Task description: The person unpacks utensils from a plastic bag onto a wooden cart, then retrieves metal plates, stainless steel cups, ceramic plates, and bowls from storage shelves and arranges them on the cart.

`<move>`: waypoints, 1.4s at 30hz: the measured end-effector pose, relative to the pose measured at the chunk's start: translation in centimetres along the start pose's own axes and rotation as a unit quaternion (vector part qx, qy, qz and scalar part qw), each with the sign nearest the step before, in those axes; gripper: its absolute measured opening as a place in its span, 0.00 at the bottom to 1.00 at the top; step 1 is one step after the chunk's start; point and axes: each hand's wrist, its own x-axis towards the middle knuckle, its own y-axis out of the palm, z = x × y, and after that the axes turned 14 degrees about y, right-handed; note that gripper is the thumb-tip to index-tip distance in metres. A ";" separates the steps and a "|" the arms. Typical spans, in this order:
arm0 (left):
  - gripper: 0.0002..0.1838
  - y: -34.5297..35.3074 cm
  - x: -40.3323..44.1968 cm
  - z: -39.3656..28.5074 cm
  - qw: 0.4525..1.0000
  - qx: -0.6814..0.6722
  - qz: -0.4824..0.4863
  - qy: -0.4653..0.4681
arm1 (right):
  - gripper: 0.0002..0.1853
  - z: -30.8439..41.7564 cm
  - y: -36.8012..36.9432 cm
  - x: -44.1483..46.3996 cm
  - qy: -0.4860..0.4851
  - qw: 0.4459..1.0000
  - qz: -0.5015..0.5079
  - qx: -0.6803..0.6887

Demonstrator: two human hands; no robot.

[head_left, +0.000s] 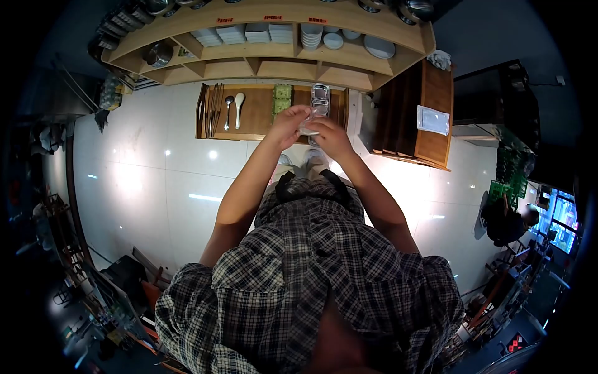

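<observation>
My left hand and my right hand meet over the brown wooden surface. Fingers of both pinch a clear, thin plastic piece between them; its exact kind is too small to tell. Just beyond my right hand lies a shiny metal container with compartments, partly hidden by my fingers. Green packets are stacked beyond my left hand. Farther left on the surface rest a white spoon, a metal spoon and several dark chopsticks.
A wooden shelf with white dishes and bowls stands ahead. To the right is a wooden cabinet bearing a white packet. Pale tiles cover the floor. Another person is at the far right.
</observation>
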 end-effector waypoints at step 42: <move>0.12 -8.7 -4.2 13.6 0.943 -0.049 -0.292 0.154 | 0.10 -8.1 10.2 1.7 0.382 0.919 0.093 0.015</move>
